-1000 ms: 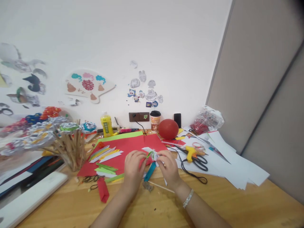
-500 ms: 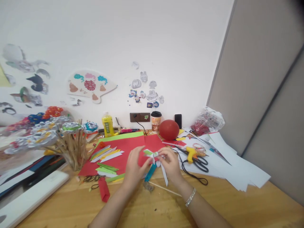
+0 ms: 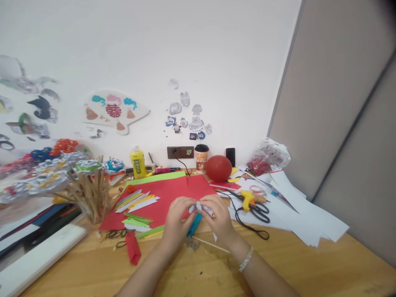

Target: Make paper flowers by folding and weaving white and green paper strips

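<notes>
Between my two hands a small folded paper piece (image 3: 198, 206), white with a little green, is pinched at the middle of the table. My left hand (image 3: 180, 218) holds its left side with thumb and index finger. On its right side, my right hand (image 3: 219, 216) has thumb and fingers closed, mostly covering the paper; a white strip end hangs below. A blue paper strip (image 3: 194, 225) shows beneath the hands. A thin wooden stick (image 3: 213, 245) lies just under them on the wooden table (image 3: 173, 276).
Left: red paper (image 3: 173, 190), folded strips (image 3: 137, 202), a red folded piece (image 3: 133, 248), a cup of sticks (image 3: 93, 198). Right: a yellow glue gun (image 3: 247, 200), black scissors (image 3: 260, 212), white sheets (image 3: 305, 210). Behind: a red balloon (image 3: 218, 168), a paper cup (image 3: 201, 159), a yellow bottle (image 3: 138, 163).
My hands have come closer together, and the fingers of my left hand have closed on the paper piece. More of the paper is now covered. The view has shifted slightly.
</notes>
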Tool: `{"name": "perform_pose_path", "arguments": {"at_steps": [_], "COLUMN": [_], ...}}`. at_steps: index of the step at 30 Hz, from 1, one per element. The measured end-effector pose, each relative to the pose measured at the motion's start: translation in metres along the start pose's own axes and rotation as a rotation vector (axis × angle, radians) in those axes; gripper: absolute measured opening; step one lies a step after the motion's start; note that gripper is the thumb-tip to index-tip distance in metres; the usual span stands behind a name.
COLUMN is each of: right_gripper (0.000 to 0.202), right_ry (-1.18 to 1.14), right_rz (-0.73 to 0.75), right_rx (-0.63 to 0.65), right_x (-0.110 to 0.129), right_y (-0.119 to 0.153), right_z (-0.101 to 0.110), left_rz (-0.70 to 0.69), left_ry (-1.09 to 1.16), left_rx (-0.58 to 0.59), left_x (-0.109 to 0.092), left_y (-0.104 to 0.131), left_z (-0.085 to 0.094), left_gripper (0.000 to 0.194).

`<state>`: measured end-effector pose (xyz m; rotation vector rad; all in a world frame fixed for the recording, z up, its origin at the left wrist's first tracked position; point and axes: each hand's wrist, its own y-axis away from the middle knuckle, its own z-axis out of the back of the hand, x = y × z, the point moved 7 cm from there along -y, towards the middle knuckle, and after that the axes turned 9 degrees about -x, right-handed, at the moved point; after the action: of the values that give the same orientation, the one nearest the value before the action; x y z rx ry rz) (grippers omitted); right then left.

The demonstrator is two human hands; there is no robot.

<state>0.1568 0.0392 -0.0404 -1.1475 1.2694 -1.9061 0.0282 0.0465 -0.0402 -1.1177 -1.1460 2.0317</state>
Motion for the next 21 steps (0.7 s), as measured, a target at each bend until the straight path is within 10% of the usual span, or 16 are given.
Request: {"name": "perform_pose_path", "arguments": {"at_steps": [10, 21], "right_gripper": [0.022, 0.008], "right_ry": [0.078, -0.254], "right_rz": [0.199, -0.641], "right_rx": [-0.074, 0.008], "right_x": [0.013, -0.048], "right_y": [0.007, 0.010], "right_z": [0.006, -0.011], "left_rz": [-0.174, 0.548], "left_ry": [-0.127, 0.448], "left_rx": [-0.068, 0.332], "left_x": [-0.014, 0.027], "left_y": [0.001, 0.017], "left_z": [0.007, -0.033], "left_gripper": [0.010, 0.058]}}
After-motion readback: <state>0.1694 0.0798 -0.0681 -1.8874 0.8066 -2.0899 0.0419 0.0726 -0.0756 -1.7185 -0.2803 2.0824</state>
